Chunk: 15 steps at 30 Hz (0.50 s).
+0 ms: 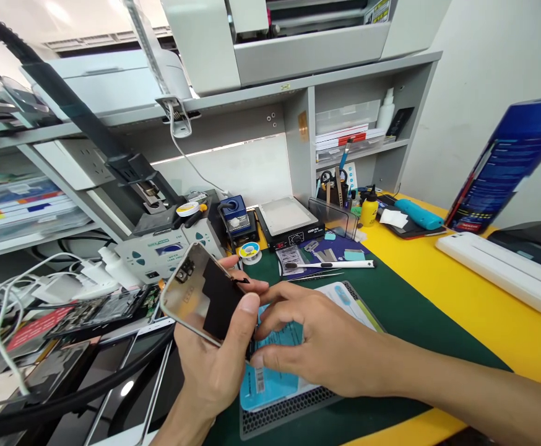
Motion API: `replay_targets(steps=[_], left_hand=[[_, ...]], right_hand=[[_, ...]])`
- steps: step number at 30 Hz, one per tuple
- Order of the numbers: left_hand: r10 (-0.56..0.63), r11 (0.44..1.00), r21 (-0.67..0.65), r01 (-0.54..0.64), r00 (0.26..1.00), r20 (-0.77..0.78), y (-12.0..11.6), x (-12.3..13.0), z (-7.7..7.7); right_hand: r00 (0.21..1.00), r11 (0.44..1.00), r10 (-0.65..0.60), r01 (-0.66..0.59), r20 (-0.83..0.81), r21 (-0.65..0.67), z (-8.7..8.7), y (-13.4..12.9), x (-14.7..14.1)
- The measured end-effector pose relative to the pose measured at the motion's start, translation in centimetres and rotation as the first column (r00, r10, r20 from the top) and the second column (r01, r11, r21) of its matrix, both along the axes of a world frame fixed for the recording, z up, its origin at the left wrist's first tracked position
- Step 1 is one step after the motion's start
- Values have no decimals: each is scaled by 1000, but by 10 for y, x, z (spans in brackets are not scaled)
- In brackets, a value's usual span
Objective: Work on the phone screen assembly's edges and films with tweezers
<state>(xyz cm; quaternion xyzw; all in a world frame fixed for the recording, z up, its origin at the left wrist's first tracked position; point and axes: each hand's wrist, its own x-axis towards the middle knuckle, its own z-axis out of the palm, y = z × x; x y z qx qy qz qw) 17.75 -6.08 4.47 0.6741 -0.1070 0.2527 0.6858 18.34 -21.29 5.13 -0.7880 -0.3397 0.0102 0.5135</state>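
Phone [208, 294]; glossy, rounded corners; left hand [217, 371] clamped on it; right hand [319, 344], grip unclear

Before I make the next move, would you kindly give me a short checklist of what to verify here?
1. Phone panel supported: ok, the left hand holds it tilted.
2. Right hand near the panel's lower end: ok.
3. What the right fingertips pinch, if anything: cannot tell, partly hidden.
4. Bare green mat directly below the hands: not ok, a blue packet lies there.
5. Yellow bottle upright: ok, standing beyond the hands.
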Motion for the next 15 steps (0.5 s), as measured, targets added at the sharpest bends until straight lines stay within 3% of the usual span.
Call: replay_targets(steps=[15], left_hand=[[-34, 999, -33, 34, 999, -23, 0, -2, 2]], right_hand=[[1000, 999, -13, 12, 15, 38, -3, -1, 1]])
